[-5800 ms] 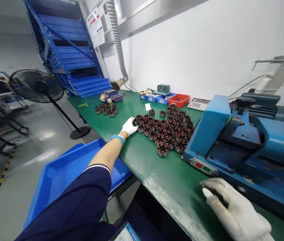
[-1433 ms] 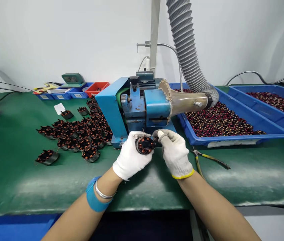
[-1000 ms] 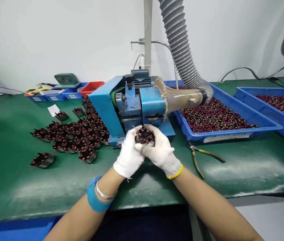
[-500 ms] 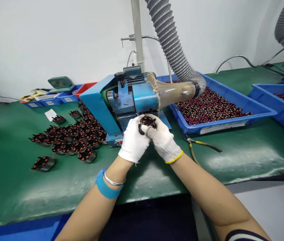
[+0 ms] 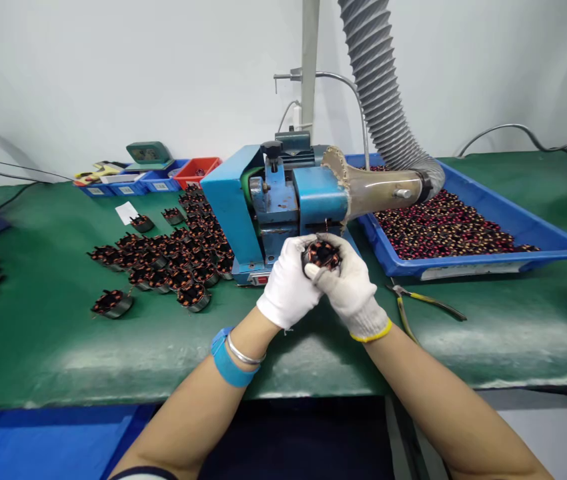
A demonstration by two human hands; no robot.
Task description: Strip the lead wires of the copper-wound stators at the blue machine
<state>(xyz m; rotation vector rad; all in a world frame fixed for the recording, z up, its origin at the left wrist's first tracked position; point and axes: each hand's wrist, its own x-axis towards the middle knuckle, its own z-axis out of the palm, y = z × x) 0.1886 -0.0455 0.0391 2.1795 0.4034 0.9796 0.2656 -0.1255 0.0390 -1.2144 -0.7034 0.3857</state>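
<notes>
Head view: nearest, blue wristband (image 5: 232,365) on L wrist, silver bangle (image 5: 244,353) beside it. L hand (image 5: 289,283) & R hand (image 5: 356,283), both in white gloves, hold one wound stator (image 5: 322,255) btwn them above green bench (image 5: 163,360); fingers of both curled snug round its sides, R thumb at near edge. Pliers (image 5: 431,304) lie to the right, handles spread. Stator cluster (image 5: 161,257) at left, blue machine (image 5: 273,200) just past hands, blue tray (image 5: 513,263) w/ small dark/red/tan pcs (image 5: 453,227) behind pliers. Red bin (image 5: 198,175) farther back, nr wall (image 5: 163,80).
</notes>
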